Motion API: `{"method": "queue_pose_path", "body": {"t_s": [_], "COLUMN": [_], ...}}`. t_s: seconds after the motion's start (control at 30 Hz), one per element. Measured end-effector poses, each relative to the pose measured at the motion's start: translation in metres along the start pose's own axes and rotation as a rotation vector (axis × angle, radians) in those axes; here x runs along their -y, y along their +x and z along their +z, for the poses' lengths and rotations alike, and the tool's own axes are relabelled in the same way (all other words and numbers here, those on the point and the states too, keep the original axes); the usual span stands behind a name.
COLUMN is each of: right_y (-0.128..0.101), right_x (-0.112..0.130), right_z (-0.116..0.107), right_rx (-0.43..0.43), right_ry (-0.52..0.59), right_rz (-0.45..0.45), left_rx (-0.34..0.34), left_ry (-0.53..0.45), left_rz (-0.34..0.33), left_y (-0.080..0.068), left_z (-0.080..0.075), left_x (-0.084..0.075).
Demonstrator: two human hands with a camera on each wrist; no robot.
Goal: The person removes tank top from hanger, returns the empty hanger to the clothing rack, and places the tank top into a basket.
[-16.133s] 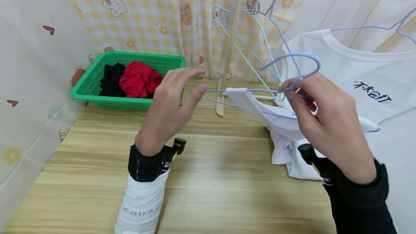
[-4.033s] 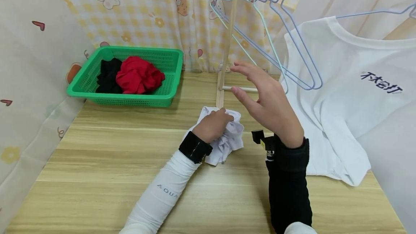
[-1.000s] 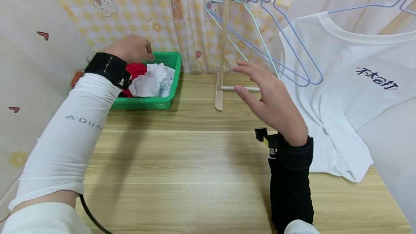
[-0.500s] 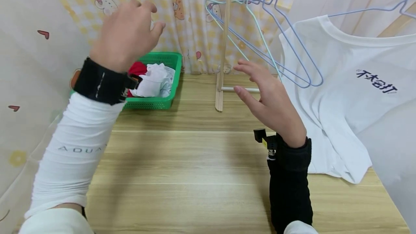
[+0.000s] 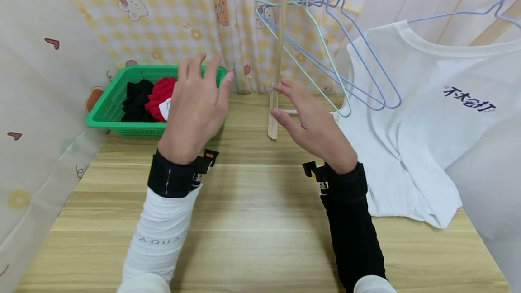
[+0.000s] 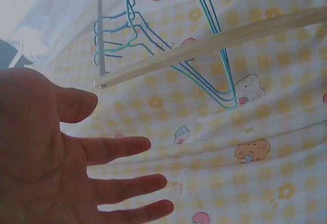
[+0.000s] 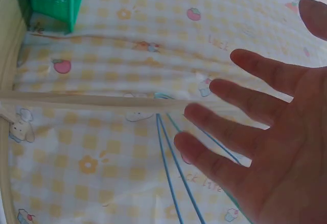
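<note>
My left hand (image 5: 195, 107) hovers in front of the green basket (image 5: 122, 125), empty, fingers spread; the left wrist view shows its bare palm. To its right my right hand (image 5: 315, 125) hangs in the air beside the rack's wooden post (image 5: 278, 58), also holding nothing, its fingers extended in the right wrist view. Inside the basket lie a black cloth (image 5: 137, 101), a red cloth (image 5: 160, 96) and a white cloth (image 5: 164, 109), mostly hidden behind my left hand. Bare hangers, one mint-green hanger (image 5: 321, 40) and two blue hangers (image 5: 376, 58), hang beyond my right hand.
A white T-shirt (image 5: 427, 116) with dark lettering hangs on a blue hanger at the right, its hem on the wooden table (image 5: 244, 220). The post's foot (image 5: 273, 123) stands at the table's back. A yellow checked curtain (image 5: 183, 12) closes off the rear.
The blue hanger, earlier in my right hand with the white garment, hangs bare on the rack. My left hand put the crumpled white cloth into the basket, then came back toward the middle.
</note>
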State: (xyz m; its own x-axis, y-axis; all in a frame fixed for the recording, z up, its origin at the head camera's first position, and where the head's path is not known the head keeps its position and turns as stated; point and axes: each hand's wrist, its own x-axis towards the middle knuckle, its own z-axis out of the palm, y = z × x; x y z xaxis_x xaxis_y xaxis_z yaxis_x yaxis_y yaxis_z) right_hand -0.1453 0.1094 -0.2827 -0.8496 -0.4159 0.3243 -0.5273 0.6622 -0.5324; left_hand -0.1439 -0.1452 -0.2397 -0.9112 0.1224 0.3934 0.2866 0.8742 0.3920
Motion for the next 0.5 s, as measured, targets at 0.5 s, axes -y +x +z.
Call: {"method": "queue_pose_path", "body": {"t_s": [0.5], "right_y": [0.007], "right_x": [-0.015], "right_z": [0.01], "right_rx": [0.041], "right_ry": [-0.238], "right_rz": [0.216], "left_rx": [0.176], "left_ry": [0.085], "left_rz": [0.022], "left_y": [-0.009], "left_z": [0.057], "left_x": [-0.005]}}
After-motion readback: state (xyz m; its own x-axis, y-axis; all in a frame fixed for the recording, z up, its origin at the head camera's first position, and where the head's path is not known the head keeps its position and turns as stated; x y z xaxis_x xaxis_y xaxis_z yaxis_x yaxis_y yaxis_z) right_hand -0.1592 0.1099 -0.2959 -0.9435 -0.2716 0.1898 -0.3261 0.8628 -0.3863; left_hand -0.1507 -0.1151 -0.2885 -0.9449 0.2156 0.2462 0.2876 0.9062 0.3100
